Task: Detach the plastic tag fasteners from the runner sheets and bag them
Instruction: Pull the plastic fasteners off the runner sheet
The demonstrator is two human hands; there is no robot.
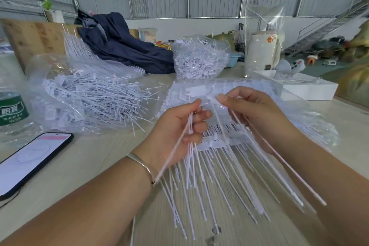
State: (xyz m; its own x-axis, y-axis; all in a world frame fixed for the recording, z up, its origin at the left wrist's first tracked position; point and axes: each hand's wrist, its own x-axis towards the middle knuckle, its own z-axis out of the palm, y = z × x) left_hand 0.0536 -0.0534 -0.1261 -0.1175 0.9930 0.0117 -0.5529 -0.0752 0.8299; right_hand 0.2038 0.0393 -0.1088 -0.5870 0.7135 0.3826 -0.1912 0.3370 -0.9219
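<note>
Gripping a bundle of loose white tag fasteners (189, 126) between thumb and curled fingers, the left hand (177, 132) is raised above the desk (83, 166) in the head view, the thin stems running down past the wrist, which wears a metal bangle (142, 166). The right hand (253, 114) is beside it, thumb and forefinger pinching the head of a fastener at the top edge of a runner sheet (217, 140); more long stems pass under its palm and fan out toward the lower right. The sheet lies beneath both hands, its crossbar level with the left fingers and its rows of stems pointing toward the camera over the pale wood-grain surface.

Left of the hands, a clear bag (65, 78) lies open and holds a loose heap of detached fasteners (95, 96). Farther back, a second clear bag (199, 60) is stuffed full of white pieces. Under the right forearm and behind the hands, more sheets sit inside clear plastic wrap (299, 118).

A phone (30, 160) with a lit screen lies at the left edge, just in front of a green-labelled water bottle (14, 110). A dark blue garment (121, 44) is heaped at the back, and a white box (303, 86) sits at the right.
</note>
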